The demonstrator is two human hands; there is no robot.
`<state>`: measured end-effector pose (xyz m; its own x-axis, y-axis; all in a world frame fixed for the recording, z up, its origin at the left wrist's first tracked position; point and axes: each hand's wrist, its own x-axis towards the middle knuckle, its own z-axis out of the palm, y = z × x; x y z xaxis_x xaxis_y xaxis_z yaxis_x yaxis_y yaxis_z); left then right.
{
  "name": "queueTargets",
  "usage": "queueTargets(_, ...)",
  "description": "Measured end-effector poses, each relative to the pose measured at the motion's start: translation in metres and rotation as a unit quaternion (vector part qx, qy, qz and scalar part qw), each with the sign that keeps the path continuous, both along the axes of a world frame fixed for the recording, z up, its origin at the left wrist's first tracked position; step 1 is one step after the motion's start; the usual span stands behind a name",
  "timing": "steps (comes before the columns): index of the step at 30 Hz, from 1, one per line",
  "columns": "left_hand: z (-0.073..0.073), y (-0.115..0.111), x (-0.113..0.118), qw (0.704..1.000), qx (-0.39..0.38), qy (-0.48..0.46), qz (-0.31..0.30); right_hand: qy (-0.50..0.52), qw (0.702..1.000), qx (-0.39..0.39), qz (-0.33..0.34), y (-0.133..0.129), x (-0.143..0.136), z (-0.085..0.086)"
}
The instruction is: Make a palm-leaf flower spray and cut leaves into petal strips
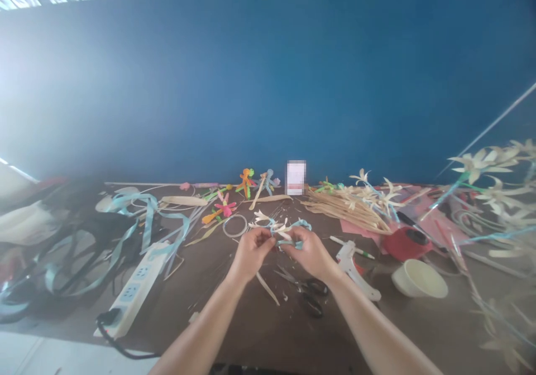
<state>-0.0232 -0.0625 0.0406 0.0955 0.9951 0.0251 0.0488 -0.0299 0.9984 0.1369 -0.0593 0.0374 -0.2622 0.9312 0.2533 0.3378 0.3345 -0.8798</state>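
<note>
Both hands meet over the middle of the dark table. My left hand (257,248) pinches the left side of a small white-petalled flower craft (280,227) wrapped with light blue ribbon. On its other side my right hand (307,248) has its fingers closed on the blue ribbon (304,224) of the same piece. The fingers cover much of the flower's centre. Just below the hands lie black-handled scissors (310,297), blades toward the left hand, and a pale dried strip (268,288). A white glue gun (355,274) rests right of my right hand.
At left are a power strip (136,291) with a plugged cord and loose blue ribbon (148,221). A cream bowl (420,279), a red object (406,244) and pale flowers (477,163) stand right. Dried strips (347,210) and a wire ring (235,226) lie farther back.
</note>
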Motion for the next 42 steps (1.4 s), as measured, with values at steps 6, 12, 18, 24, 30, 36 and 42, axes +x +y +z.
queueTargets(6, -0.009, 0.006, -0.001, 0.993, -0.069, -0.095, 0.023, -0.047, 0.99, 0.134, 0.005, -0.006, 0.004, -0.002)
queueTargets(12, -0.01, 0.01, -0.011, 0.991, -0.075, -0.102, 0.032, -0.244, 0.947, 0.206, 0.042, -0.003, 0.018, -0.008)
queueTargets(18, -0.007, 0.011, -0.012, 0.999, -0.018, -0.015, 0.022, -0.158, 0.985, 0.031, 0.069, -0.011, 0.022, 0.001)
queueTargets(24, 0.006, 0.007, 0.0, 1.0, 0.005, 0.005, -0.006, 0.13, 0.963, -0.227, 0.071, -0.002, 0.002, -0.005)
queueTargets(30, 0.008, 0.011, 0.004, 1.0, 0.005, 0.017, -0.001, 0.196, 0.961, -0.193, -0.008, 0.001, -0.009, -0.014)
queueTargets(36, 0.003, 0.02, 0.008, 1.0, 0.017, 0.007, 0.005, 0.006, 0.997, 0.002, -0.074, -0.004, -0.003, -0.002)
queueTargets(42, 0.005, 0.024, 0.016, 0.999, -0.014, -0.037, 0.012, -0.165, 0.965, 0.2, -0.047, -0.003, 0.007, 0.0)
